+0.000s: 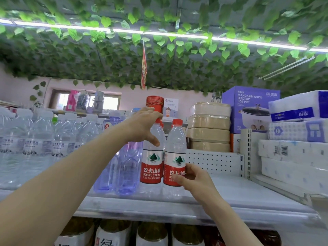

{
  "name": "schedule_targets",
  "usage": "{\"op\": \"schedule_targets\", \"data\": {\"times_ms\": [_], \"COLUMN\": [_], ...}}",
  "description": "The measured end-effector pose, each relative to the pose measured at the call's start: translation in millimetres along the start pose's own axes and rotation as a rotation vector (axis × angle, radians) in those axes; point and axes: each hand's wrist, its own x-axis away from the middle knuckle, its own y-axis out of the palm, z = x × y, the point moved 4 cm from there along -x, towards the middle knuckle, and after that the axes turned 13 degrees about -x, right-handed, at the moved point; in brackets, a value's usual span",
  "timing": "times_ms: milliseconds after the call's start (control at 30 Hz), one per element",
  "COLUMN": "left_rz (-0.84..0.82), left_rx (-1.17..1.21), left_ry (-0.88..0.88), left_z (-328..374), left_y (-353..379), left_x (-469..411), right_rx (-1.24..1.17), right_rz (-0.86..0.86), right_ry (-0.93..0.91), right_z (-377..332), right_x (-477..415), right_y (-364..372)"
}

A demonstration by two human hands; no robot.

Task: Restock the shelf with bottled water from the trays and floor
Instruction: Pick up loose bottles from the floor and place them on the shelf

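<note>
Two red-capped, red-labelled water bottles stand side by side on the grey top shelf. My left hand reaches over the left bottle, fingers curled over its cap and thumb against its shoulder. My right hand grips the label of the right bottle from the right side. At least one more red-capped bottle stands behind them, mostly hidden.
Bluish bottles stand just left of the pair, and white-capped bottles fill the shelf's left part. Stacked tan boxes, a hot pot box and tissue packs sit at the right. Oil bottles stand below.
</note>
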Motion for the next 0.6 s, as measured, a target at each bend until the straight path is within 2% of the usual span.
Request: {"op": "schedule_targets", "data": {"times_ms": [300, 600], "left_rz": [0.025, 0.032], "left_rx": [0.141, 0.127], "left_ry": [-0.014, -0.004], "left_z": [-2.5, 0.0], "left_y": [3.9, 6.4], "left_x": [3.0, 0.4], "right_rx": [0.013, 0.039], "right_rz": [0.05, 0.077], "right_ry": [-0.01, 0.023], "right_z": [2.2, 0.8], "right_x": [-1.4, 0.8], "right_y": [1.2, 2.3]}}
